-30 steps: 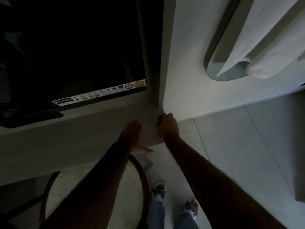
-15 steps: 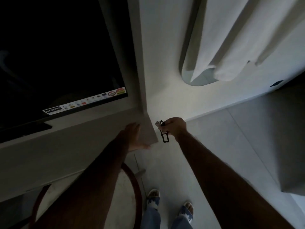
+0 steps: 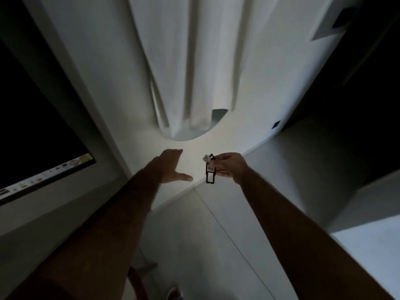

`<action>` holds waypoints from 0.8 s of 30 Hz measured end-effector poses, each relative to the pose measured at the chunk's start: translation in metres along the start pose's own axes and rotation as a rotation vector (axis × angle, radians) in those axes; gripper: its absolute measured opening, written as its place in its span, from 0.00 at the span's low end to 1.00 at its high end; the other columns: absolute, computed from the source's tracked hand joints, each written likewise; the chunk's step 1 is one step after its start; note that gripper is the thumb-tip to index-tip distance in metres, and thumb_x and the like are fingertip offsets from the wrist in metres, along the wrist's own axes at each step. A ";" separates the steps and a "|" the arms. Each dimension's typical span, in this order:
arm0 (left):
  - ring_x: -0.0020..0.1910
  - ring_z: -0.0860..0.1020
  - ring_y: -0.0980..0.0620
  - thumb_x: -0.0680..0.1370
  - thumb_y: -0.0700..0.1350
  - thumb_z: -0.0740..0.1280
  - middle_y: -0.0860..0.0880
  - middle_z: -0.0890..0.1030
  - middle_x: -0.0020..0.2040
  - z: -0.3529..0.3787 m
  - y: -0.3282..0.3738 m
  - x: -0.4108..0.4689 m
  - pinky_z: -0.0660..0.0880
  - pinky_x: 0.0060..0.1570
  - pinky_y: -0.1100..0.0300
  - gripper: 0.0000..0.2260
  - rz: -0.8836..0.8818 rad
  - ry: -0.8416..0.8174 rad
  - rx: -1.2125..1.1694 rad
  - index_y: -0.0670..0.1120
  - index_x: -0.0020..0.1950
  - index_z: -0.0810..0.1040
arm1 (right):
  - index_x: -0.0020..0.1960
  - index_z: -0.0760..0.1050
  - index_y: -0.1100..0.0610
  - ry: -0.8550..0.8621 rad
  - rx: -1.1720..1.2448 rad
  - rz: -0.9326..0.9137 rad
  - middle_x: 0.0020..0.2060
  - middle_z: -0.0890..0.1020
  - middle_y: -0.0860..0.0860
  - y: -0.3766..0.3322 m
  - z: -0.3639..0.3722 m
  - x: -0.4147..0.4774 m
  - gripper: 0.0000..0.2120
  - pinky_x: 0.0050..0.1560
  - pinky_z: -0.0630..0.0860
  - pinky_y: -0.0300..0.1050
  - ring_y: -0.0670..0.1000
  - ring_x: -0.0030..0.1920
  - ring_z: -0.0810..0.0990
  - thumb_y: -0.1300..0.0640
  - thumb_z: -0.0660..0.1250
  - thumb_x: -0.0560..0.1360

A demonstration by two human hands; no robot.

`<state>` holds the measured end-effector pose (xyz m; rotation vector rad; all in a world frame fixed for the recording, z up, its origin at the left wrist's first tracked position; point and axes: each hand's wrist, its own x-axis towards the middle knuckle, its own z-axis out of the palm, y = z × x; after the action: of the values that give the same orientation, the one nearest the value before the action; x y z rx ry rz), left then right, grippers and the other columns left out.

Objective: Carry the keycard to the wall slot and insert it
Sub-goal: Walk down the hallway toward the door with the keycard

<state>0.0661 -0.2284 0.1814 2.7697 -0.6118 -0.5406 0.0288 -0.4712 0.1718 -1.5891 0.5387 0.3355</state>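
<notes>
My right hand (image 3: pixel 231 167) is closed around a small black-framed keycard tag (image 3: pixel 210 172) with a metal ring at its top; the tag hangs down from my fingers in front of the white wall. To its left, my left hand (image 3: pixel 172 166) is stretched forward, flat, fingers together and thumb out, holding nothing. A small dark square fitting (image 3: pixel 275 124) sits low on the wall near the right corner; I cannot tell whether it is the slot. The room is dim.
White curtains (image 3: pixel 190 68) hang over a rounded wall panel straight ahead. A dark television (image 3: pixel 43 126) stands on a grey shelf (image 3: pixel 43 215) at the left. A dark opening fills the right side, with a pale ledge (image 3: pixel 372 245) below. A red chair rim (image 3: pixel 135 282) shows at the bottom.
My right hand lifted the keycard off the shelf corner and carried it out in front of the wall. The view swung right, away from the television, and my left hand left the shelf.
</notes>
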 end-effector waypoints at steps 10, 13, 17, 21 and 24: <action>0.80 0.60 0.46 0.67 0.73 0.73 0.46 0.63 0.81 -0.067 0.179 0.043 0.63 0.76 0.47 0.52 0.245 0.149 0.029 0.47 0.81 0.57 | 0.56 0.82 0.64 0.117 0.027 -0.189 0.53 0.86 0.61 -0.069 -0.194 -0.068 0.16 0.47 0.82 0.45 0.53 0.48 0.86 0.63 0.76 0.69; 0.82 0.57 0.46 0.69 0.70 0.73 0.45 0.59 0.83 -0.083 0.231 0.058 0.57 0.79 0.47 0.54 0.302 0.185 0.051 0.44 0.83 0.53 | 0.55 0.82 0.63 0.166 0.024 -0.259 0.52 0.86 0.60 -0.087 -0.243 -0.089 0.16 0.49 0.83 0.46 0.53 0.47 0.87 0.62 0.77 0.69; 0.83 0.54 0.47 0.69 0.69 0.75 0.45 0.56 0.84 -0.097 0.294 0.078 0.56 0.79 0.49 0.55 0.381 0.210 0.059 0.46 0.84 0.50 | 0.55 0.83 0.62 0.264 0.021 -0.336 0.51 0.87 0.59 -0.109 -0.301 -0.108 0.16 0.52 0.84 0.47 0.54 0.50 0.87 0.60 0.79 0.68; 0.82 0.55 0.45 0.67 0.72 0.74 0.45 0.57 0.84 -0.107 0.342 0.103 0.58 0.79 0.47 0.56 0.463 0.248 0.072 0.46 0.84 0.51 | 0.54 0.83 0.62 0.357 0.037 -0.413 0.51 0.87 0.60 -0.127 -0.346 -0.127 0.16 0.54 0.83 0.50 0.55 0.49 0.87 0.61 0.79 0.68; 0.82 0.55 0.46 0.67 0.72 0.72 0.46 0.57 0.84 -0.119 0.371 0.123 0.57 0.79 0.47 0.56 0.512 0.290 0.092 0.46 0.83 0.51 | 0.54 0.82 0.62 0.401 0.051 -0.448 0.52 0.86 0.61 -0.143 -0.374 -0.133 0.15 0.54 0.83 0.51 0.56 0.49 0.86 0.63 0.77 0.69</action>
<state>0.0866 -0.5902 0.3698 2.5469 -1.2357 0.0004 -0.0470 -0.8192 0.3978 -1.6830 0.4711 -0.3383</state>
